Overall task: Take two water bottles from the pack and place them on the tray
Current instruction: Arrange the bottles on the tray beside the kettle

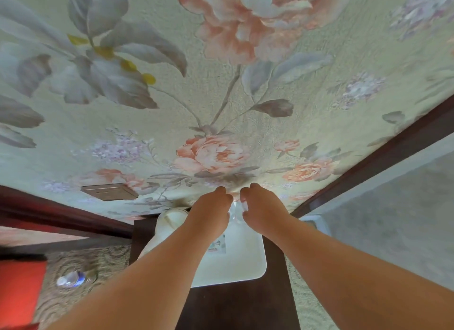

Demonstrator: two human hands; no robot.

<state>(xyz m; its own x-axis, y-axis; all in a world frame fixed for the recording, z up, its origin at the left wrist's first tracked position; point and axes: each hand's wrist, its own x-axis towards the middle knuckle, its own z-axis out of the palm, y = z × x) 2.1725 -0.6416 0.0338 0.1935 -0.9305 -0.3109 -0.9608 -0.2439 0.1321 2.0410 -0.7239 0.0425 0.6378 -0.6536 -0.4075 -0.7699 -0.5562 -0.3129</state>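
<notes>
My left hand point(211, 208) and my right hand point(261, 207) reach forward side by side over the far end of the white tray point(240, 266). Both have their fingers curled down and closed. Between them shows a sliver of clear plastic, a water bottle point(236, 213) with a bit of white near its top. Each hand grips this clear plastic, but the hands hide most of it. I cannot tell whether it is one bottle, two, or the pack's wrap. The tray lies on a dark wooden table point(235, 307).
A white rounded vessel point(172, 219) stands at the tray's far left, partly behind my left forearm. A small printed card point(218, 246) lies on the tray. One clear bottle with a blue label point(72, 279) lies on the patterned carpet at left. A floral wall stands close behind the table.
</notes>
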